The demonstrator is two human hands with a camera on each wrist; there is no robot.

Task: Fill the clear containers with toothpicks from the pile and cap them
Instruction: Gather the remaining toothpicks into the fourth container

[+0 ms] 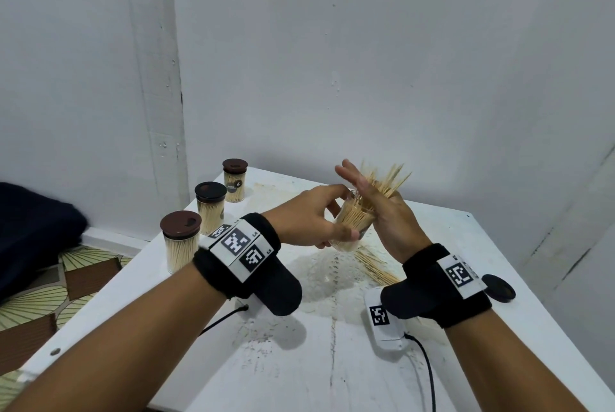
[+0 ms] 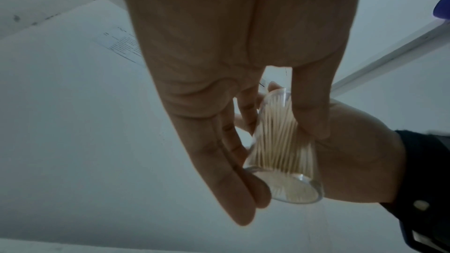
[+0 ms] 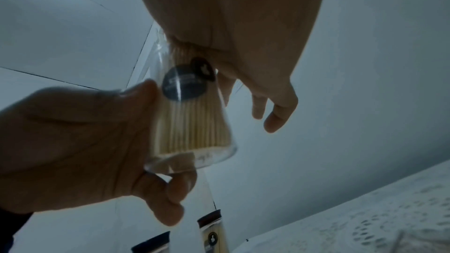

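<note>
My left hand (image 1: pixel 312 215) grips a clear container (image 1: pixel 354 222) packed with toothpicks and holds it tilted above the table, thumb on one side (image 2: pixel 309 113) and fingers on the other. My right hand (image 1: pixel 389 212) is at the container's mouth. A bundle of toothpicks (image 1: pixel 387 178) passes through it by the thumb, and their tips fan out above the hand. The remaining fingers stand straight. In the right wrist view the palm (image 3: pixel 231 26) covers the mouth of the container (image 3: pixel 194 122). The loose toothpick pile (image 1: pixel 376 265) lies on the table under the hands.
Three capped, filled containers (image 1: pixel 181 238) (image 1: pixel 210 207) (image 1: pixel 235 180) stand in a row along the white table's (image 1: pixel 332 371) left edge. A loose dark cap (image 1: pixel 498 288) lies at the right. A white device (image 1: pixel 382 322) with a cable sits near the front. Walls close in behind.
</note>
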